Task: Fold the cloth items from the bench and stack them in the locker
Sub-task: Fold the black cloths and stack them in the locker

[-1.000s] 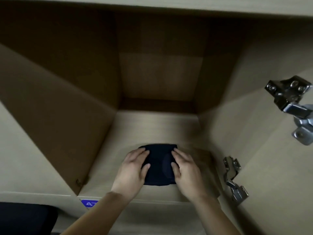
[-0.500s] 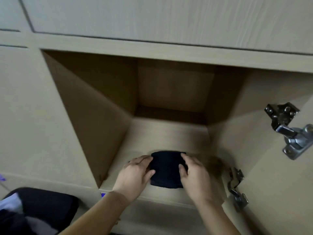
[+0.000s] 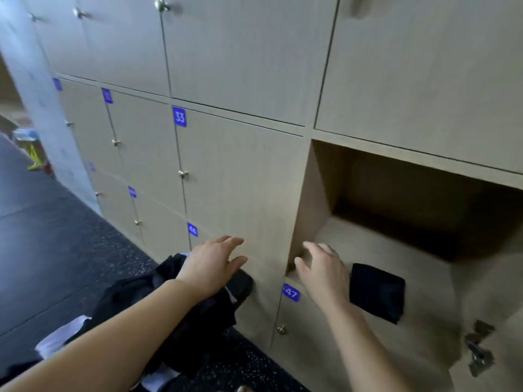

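1. Head view, the container: the open locker [image 3: 319, 193] fills the picture from 2 to 4 o'clock. It is a wooden box, and its back is dark.
2. What is in it: one folded dark cloth [image 3: 376, 291] lies flat on the locker's bottom, close to the front edge, at about 4 o'clock. We see no other thing inside, though the deep part is in shadow.
3. The right hand [image 3: 322, 267] hovers at the front left corner of the locker's opening, just at 9 o'clock of the folded cloth. Its fingers are straight and a little spread, and they hold nothing. The back of the hand seems near the cloth, but we cannot tell if they touch.
4. The left hand [image 3: 210, 261] is at about 7 o'clock from the picture's centre, in front of a closed door. Its fingers are loosely spread with the thumb apart, and they grip nothing.
5. Under the left wrist and forearm lies a pile of dark clothes [image 3: 181, 304], not folded, with some white cloth [image 3: 60, 335] at its 8 o'clock side. We cannot tell on what the pile rests.
6. Other containers: the closed doors [image 3: 240, 176] around carry blue plates. Plate 33 [image 3: 179, 116] is at 10 o'clock, plate 48 [image 3: 192, 229] is lower, and plate 47 [image 3: 291, 292] is just under the open locker's left corner.
7. A metal hinge [image 3: 478, 355] shows at 5 o'clock, and the dark floor [image 3: 56, 227] at 9 o'clock.
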A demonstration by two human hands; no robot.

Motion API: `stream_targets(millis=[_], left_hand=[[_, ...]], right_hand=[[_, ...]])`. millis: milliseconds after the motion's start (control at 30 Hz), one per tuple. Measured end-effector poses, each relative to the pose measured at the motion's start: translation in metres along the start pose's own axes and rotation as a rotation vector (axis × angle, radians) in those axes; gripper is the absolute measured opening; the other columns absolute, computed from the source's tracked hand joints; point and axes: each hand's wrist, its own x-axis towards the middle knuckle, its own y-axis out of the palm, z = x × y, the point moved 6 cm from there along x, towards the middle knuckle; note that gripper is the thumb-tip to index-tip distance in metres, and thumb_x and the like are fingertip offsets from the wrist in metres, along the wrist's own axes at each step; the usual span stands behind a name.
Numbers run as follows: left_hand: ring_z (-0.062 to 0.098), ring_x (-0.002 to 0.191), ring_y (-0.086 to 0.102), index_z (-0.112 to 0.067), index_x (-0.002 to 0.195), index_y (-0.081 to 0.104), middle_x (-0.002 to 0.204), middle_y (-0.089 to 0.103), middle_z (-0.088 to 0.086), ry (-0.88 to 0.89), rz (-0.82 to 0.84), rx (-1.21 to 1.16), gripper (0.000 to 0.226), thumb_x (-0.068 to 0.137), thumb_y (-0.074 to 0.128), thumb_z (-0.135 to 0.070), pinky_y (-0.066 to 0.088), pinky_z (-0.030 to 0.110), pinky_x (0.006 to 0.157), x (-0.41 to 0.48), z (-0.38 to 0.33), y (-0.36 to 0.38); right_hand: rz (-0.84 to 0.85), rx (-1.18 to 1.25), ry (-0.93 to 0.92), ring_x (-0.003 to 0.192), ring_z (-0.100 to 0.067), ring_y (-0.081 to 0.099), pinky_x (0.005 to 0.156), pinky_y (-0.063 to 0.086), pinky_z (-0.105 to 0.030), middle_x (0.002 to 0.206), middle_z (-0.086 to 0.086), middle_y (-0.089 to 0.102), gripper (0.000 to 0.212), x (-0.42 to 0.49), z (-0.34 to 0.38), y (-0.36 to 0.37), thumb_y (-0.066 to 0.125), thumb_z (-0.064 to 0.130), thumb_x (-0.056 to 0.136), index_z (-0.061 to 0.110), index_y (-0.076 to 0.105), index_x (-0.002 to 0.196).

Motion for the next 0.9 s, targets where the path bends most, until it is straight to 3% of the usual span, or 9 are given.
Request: stream_targets(millis=[167,467,667,767,900], left_hand=[[0.021,0.117,0.057,-0.025,0.131,0.058,0.128,0.061,-0.006,-0.216,-0.055,-0.006,0.039,0.095,0.055,-0.041,0.046,0.034,0.094,-0.091,0.092,-0.038],[0.014,0.118,0.057,-0.023,0.131,0.059,0.129,0.062,-0.008,-0.523,-0.047,-0.066,0.039,0.095,0.058,-0.040,0.044,0.028,0.092,-0.220,0.217,-0.027],[0.013,0.111,0.060,-0.027,0.127,0.060,0.122,0.064,-0.014,-0.586,-0.029,-0.127,0.033,0.097,0.055,-0.039,0.046,0.027,0.086,-0.227,0.252,0.000],[0.012,0.104,0.061,-0.029,0.112,0.063,0.107,0.064,-0.016,-0.581,-0.042,-0.193,0.020,0.095,0.057,-0.036,0.048,0.029,0.080,-0.212,0.274,0.010],[0.012,0.106,0.057,-0.025,0.121,0.062,0.109,0.063,-0.008,-0.611,-0.082,-0.219,0.029,0.095,0.058,-0.036,0.037,0.023,0.076,-0.178,0.301,0.020]], right_hand=[[0.092,0.081,-0.115,0.127,-0.020,0.045,0.100,0.037,-0.032,0.137,-0.001,0.051,0.045,-0.047,0.087,0.040,0.050,0.033,0.096,0.019,0.049,0.138],[0.326,0.124,-0.254,0.124,-0.018,0.046,0.101,0.039,-0.030,0.129,0.001,0.056,0.040,-0.139,0.178,0.142,0.052,0.031,0.095,0.020,0.053,0.134],[0.394,0.054,-0.341,0.120,-0.014,0.048,0.094,0.041,-0.024,0.126,0.004,0.058,0.037,-0.145,0.205,0.187,0.050,0.031,0.096,0.020,0.054,0.132],[0.389,0.066,-0.365,0.119,-0.013,0.049,0.091,0.042,-0.023,0.125,0.006,0.058,0.037,-0.124,0.223,0.206,0.050,0.031,0.097,0.022,0.054,0.132],[0.380,0.065,-0.392,0.115,-0.014,0.050,0.089,0.044,-0.026,0.122,0.006,0.058,0.034,-0.087,0.248,0.232,0.048,0.028,0.098,0.022,0.055,0.130]])
